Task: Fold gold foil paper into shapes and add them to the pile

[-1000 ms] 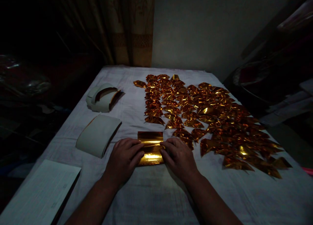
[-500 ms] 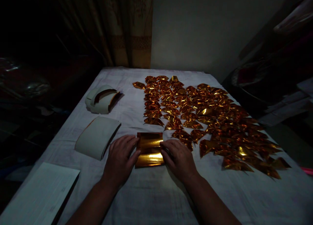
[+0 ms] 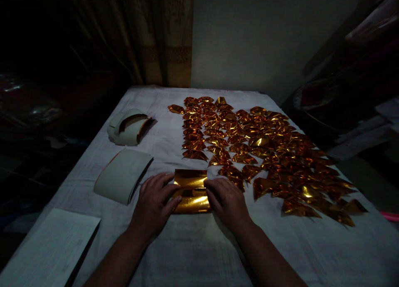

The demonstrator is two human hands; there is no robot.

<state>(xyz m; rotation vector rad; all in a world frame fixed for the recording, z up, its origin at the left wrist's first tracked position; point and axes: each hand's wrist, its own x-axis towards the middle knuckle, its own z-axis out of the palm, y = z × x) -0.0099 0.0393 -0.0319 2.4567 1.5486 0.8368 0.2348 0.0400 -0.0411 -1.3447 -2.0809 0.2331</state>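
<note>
A sheet of shiny gold foil paper [image 3: 190, 179] lies on the cloth in front of me, with a fold or crease running across its middle. My left hand [image 3: 156, 201] grips its left edge, thumb and fingers resting on the gold surface. At the right edge my right hand [image 3: 226, 199] pinches the paper between thumb and fingers. Just beyond and to the right spread many folded gold paper pieces [image 3: 230, 172], pointed at both ends, in loose rows. Left of my left hand sits a stack of curved pale sheets [image 3: 124, 174], white side up.
The table [image 3: 187, 253] has a pale checked cloth. Farther back on the left lies a second curled stack of pale sheets [image 3: 131, 129]. A flat white booklet or board [image 3: 52, 245] is at the near left. A curtain [image 3: 168, 37] and a wall [image 3: 264, 37] stand behind.
The near part of the gold paper now looks more rounded, and its crease has shifted slightly. My left thumb and fingers reach a little farther over it. The view has shifted slightly.
</note>
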